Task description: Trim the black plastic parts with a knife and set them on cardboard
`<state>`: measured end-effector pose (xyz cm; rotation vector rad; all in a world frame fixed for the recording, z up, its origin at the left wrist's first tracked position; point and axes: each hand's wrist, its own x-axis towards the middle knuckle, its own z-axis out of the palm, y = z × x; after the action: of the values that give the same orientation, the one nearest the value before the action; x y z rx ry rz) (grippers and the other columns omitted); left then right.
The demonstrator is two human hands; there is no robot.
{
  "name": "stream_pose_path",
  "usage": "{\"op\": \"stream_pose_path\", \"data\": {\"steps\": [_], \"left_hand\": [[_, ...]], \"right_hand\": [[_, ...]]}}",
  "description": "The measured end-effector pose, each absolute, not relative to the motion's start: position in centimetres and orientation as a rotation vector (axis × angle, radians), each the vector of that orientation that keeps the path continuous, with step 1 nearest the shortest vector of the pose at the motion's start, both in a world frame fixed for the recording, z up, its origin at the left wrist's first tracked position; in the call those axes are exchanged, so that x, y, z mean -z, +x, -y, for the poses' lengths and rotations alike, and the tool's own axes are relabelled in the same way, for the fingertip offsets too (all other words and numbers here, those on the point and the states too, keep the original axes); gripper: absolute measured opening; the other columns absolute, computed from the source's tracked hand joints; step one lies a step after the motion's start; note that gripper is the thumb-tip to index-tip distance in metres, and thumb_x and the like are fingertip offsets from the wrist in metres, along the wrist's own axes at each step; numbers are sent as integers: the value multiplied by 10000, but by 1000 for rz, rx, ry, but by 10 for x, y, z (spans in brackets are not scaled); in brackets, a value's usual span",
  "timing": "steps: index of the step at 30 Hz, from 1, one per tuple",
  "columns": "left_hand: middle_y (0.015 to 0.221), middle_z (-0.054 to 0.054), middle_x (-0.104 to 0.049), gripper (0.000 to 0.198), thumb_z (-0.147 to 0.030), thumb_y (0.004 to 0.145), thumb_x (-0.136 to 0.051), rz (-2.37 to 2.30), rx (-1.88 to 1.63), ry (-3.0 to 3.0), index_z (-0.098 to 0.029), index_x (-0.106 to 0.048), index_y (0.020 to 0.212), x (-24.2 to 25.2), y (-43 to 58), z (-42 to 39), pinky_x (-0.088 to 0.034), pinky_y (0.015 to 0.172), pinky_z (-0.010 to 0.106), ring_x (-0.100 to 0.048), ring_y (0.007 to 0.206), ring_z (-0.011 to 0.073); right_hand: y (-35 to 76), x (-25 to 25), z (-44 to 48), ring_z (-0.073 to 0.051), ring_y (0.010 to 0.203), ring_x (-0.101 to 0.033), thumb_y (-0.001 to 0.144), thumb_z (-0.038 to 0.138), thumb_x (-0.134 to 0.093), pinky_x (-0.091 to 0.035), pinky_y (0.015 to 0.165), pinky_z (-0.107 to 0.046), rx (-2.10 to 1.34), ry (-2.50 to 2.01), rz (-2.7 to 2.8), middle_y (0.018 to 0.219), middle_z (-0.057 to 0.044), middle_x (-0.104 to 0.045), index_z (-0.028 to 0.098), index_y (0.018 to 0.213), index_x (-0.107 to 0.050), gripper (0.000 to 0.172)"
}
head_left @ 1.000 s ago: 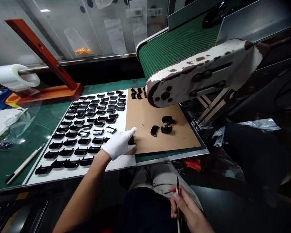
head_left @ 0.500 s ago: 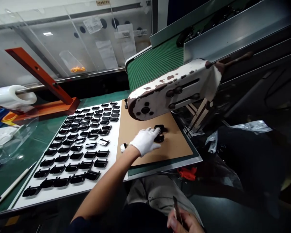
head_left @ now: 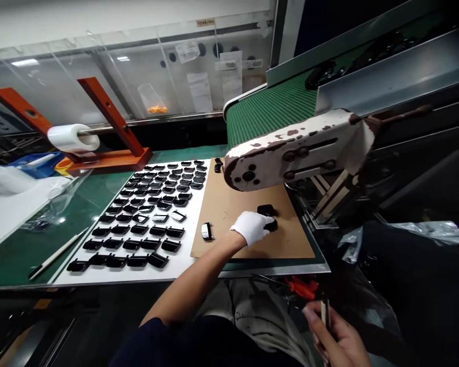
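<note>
Head view: small black part (head_left: 273, 225) flat on brown cardboard (head_left: 245, 196), half covered by the white-gloved left hand (head_left: 252, 227). Fingers (head_left: 265, 220) bent down onto it and touching; pinched or merely pressed, impossible to tell. Just beyond the fingertips, a second black part (head_left: 265, 209), apart from the glove. Back past the wrist, to the left, a lone glossy part (head_left: 206, 231) at the cardboard's edge. Farther left of the fingers, white board (head_left: 183, 265) carrying rows of black parts (head_left: 145, 219). Above the fingers, worn white end of a green conveyor (head_left: 270, 107). Low and to the right, bare right hand (head_left: 338, 339), fingers clenched around a thin tool (head_left: 324, 311), well apart from the cardboard. Between the two hands, red-handled tool (head_left: 301, 286) just below the table's edge.
</note>
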<state>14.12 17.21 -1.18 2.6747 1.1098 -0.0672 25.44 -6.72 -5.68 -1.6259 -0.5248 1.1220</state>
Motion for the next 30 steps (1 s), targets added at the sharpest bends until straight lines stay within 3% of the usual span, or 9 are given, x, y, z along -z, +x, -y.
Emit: {"op": "stream_pose_path", "data": {"steps": [3, 6, 14, 18, 22, 27, 30], "left_hand": [[1073, 43, -721, 374, -356, 857, -562, -1136, -15, 2617, -304, -610, 1225, 14, 143, -168, -511, 823, 344, -683, 945, 274], [1064, 51, -724, 370, -405, 869, -540, -1170, -113, 2542, -302, -620, 1216, 15, 147, -163, -515, 821, 365, -681, 952, 289], [1063, 33, -728, 393, -465, 840, -566, -1262, -375, 2244, -278, -656, 1174, 11, 152, -143, -513, 853, 319, -678, 976, 259], [1015, 10, -739, 390, -476, 842, -553, -1225, -501, 2116, -289, -654, 1168, 12, 147, -122, -526, 821, 274, -686, 935, 216], [934, -11, -751, 367, -497, 839, -552, -1161, -601, 2022, -300, -670, 1124, 12, 140, -101, -536, 765, 242, -697, 867, 190], [925, -32, -743, 314, -440, 877, -518, -1092, -692, 1943, -294, -659, 1117, 11, 130, -86, -530, 755, 216, -692, 851, 164], [947, -31, -739, 310, -420, 878, -511, -1086, -721, 1905, -303, -646, 1131, 12, 125, -82, -531, 768, 232, -687, 862, 173]], "right_hand": [[263, 57, 51, -73, 449, -405, 607, 546, -766, -310, 405, -185, -1092, -1599, 581, 523, 42, -494, 147, 861, -654, 486], [266, 52, 27, -32, 393, -344, 576, 472, -818, -262, 357, -166, -1104, -1478, 506, 576, 10, -586, 127, 864, -666, 475], [260, 47, -28, 26, 388, -275, 606, 369, -826, -247, 329, -121, -937, -1324, 399, 899, -54, -713, 182, 1013, -673, 473], [258, 50, -44, 8, 383, -314, 530, 334, -860, -240, 319, -122, -944, -1287, 354, 734, -4, -700, 175, 1002, -682, 529], [253, 47, -48, -21, 375, -363, 478, 329, -877, -295, 333, -143, -911, -1277, 316, 530, 67, -595, 167, 883, -686, 477], [244, 41, -41, -40, 373, -398, 485, 326, -883, -327, 340, -153, -908, -1303, 294, 459, 87, -530, 173, 828, -673, 430], [239, 41, -40, -54, 383, -442, 463, 340, -891, -371, 348, -161, -916, -1334, 276, 480, 76, -570, 178, 837, -674, 462]]}}
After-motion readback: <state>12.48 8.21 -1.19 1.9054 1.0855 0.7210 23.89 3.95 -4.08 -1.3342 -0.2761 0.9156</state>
